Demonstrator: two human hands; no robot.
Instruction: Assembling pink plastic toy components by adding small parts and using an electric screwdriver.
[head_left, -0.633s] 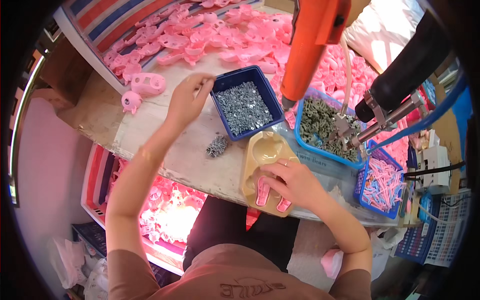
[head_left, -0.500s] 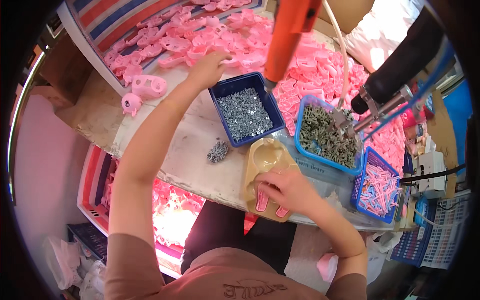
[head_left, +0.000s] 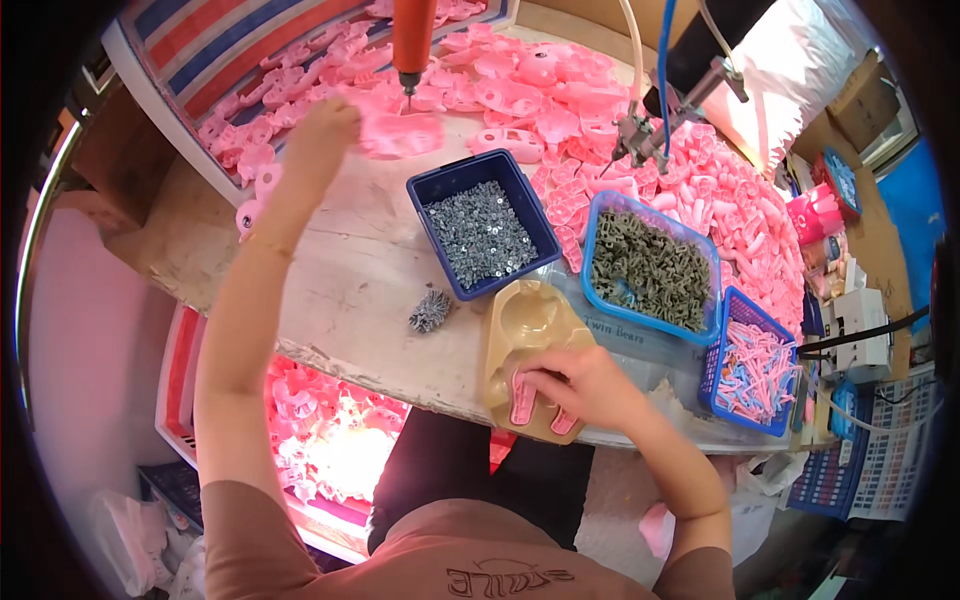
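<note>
My left hand (head_left: 325,140) is closed at the far left of the table, pinching a pink plastic shell (head_left: 400,137) that is smeared by motion. Just above that shell hangs an orange-red screwdriver (head_left: 412,45) with its bit pointing down. At the table's near edge, my right hand (head_left: 585,385) bends over a tan moulded holder (head_left: 497,345). Its thumb and fingertips close on the upper end of a slim pink plastic piece (head_left: 522,402) in a recess. A second pink piece (head_left: 563,421) lies beside it, partly under the hand.
A dark blue bin (head_left: 415,190) holds small screws, with a spiky screw clump (head_left: 430,311) beside it. Right of it stand a light blue tub (head_left: 597,205) of grey-green parts and a blue basket (head_left: 712,385) of pink and blue sticks. Pink shells (head_left: 510,70) heap behind.
My left hand has drawn back leftward, carrying a pink shell off the heap. The screwdriver appears farther left, and the head view has shifted. My right hand stays at the holder.
</note>
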